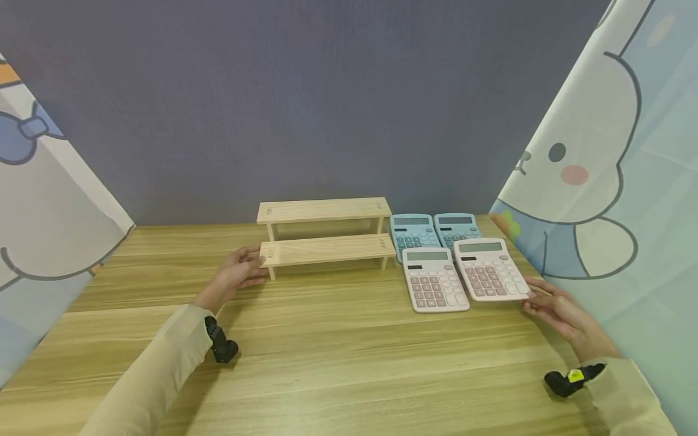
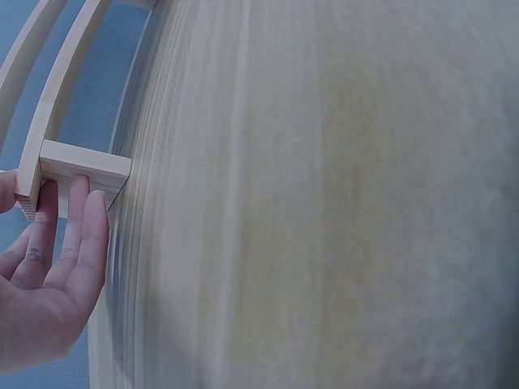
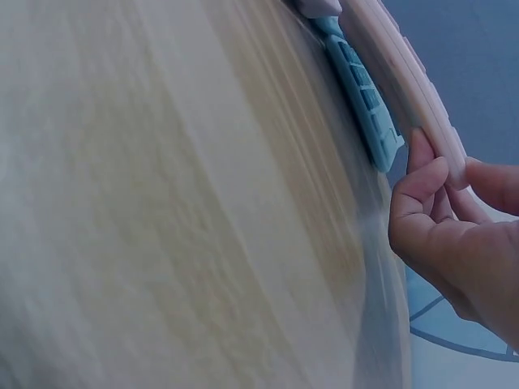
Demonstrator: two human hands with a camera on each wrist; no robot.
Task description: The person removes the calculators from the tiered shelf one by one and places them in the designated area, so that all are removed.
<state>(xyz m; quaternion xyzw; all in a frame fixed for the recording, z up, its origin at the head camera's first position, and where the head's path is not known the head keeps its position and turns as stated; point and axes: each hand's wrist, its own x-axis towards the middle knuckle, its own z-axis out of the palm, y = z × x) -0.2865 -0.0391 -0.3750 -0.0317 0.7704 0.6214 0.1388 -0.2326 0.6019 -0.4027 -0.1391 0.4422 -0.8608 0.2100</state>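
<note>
My left hand (image 1: 235, 275) is at the left end of the front wooden riser (image 1: 327, 249), a pale board on short legs. In the left wrist view, the thumb is on top of the board's end (image 2: 30, 174), with fingers under it and against the leg (image 2: 85, 162). My right hand (image 1: 558, 312) pinches the near right corner of a pale pink calculator (image 1: 491, 269), which is tilted and raised off the table in the right wrist view. Left of it lies another pale pink calculator (image 1: 435, 280). Behind are two blue calculators (image 1: 412, 233), (image 1: 457, 229), partly covered.
A second, similar wooden riser (image 1: 322, 210) stands behind the front one, before a dark grey backdrop (image 1: 322, 109). Cartoon-printed curtains (image 1: 600, 181) border the wood-grain table (image 1: 338, 357) on both sides. Each wrist wears a black camera strap.
</note>
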